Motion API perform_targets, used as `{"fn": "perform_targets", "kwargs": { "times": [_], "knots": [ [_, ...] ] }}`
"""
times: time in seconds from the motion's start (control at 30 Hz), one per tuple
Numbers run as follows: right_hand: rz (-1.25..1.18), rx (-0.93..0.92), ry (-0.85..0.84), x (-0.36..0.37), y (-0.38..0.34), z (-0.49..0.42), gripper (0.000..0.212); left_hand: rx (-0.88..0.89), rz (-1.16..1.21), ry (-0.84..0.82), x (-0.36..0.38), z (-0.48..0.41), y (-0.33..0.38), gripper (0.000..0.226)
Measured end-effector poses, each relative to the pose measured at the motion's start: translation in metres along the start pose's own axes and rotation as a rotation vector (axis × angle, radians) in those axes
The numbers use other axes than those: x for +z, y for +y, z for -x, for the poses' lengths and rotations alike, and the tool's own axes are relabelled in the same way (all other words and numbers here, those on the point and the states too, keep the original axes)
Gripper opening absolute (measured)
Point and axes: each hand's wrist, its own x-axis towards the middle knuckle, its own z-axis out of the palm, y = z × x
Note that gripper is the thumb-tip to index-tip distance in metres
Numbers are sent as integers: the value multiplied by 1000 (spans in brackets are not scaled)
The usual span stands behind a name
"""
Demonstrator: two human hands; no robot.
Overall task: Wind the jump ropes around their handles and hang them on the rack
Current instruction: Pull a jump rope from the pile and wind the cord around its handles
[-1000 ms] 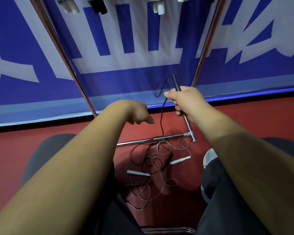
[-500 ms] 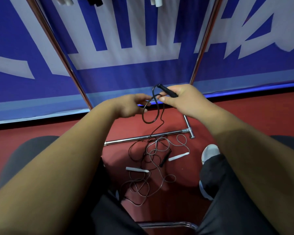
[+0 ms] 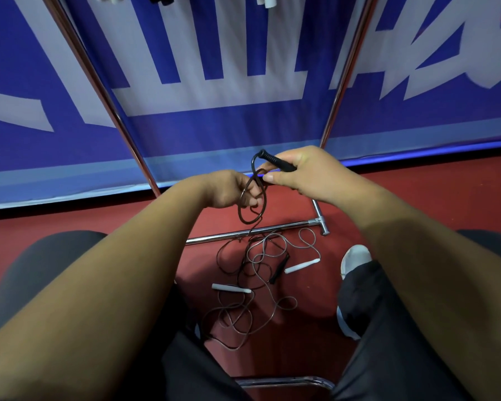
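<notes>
In right hand (image 3: pixel 307 176), ribbed black handle (image 3: pixel 276 163).

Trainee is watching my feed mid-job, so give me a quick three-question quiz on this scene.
1. True or false: the right hand holds a black handle.
2. How many white handles lie on the floor? A one, B two, C four.
3. Fill in: the left hand holds the ___ in a loop.
Key: 1 true; 2 B; 3 cord.

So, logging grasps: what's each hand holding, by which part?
Right hand grips the black handle by its rope-free end; left hand pinches the rope loop.
</notes>
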Motion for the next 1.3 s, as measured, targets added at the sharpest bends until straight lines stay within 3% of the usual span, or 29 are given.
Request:
{"fn": "perform_targets", "kwargs": {
  "times": [0.13, 0.27, 0.4, 0.57, 0.7, 0.9, 1.03, 1.2, 1.3],
  "knots": [
    [171, 67, 43, -2, 12, -6, 22, -70, -61, 307, -12, -3, -2, 7],
    [540, 284, -85, -5, 29, -12, 20, -132, 32, 568, -28, 0, -5, 3],
    [554, 487, -53, -5, 35, -12, 32, -135, 129, 712, -40, 2, -6, 12],
    [15, 551, 115, -1, 30, -17, 28, -58, 551, 542, -37, 18, 20, 19],
    [-329, 501, 71, 11, 24, -19, 32, -62, 737, 398, -26, 20, 32, 18],
    [-460, 417, -27, 26, 17, -22, 42, -52, 1028, 393, -22, 15, 39, 26],
    [-483, 347, -109, 36, 14, -21, 32, -87, 1168, 412, -27, 13, 38, 26],
    [-491, 288, -5, 37, 13, -22, 13, -95, 1180, 429, -31, 9, 32, 32],
    [-597, 293, 80, 32, 8, -24, 5, -127, 849, 392, -29, 8, 28, 24]
  ]
}}
